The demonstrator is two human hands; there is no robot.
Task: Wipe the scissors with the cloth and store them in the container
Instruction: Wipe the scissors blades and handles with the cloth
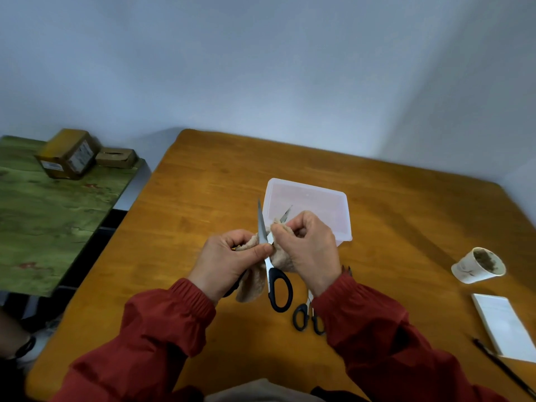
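We grip the open scissors [268, 266] in our left hand [229, 256] above the bench [203, 184], near the container [319, 195]; our right hand [307, 245] pinches the cloth [252, 282] round 1 blade. If the cloth slips, the bare edge could cut us.

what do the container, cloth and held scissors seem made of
container: probably thin plastic, milky and translucent, with a pale see-through look to its walls.
cloth: soft fabric, maybe terry; beige, fuzzy surface, hangs limp.
held scissors: blades look like bright metal, smooth and grey; handles black, likely plastic, smooth.
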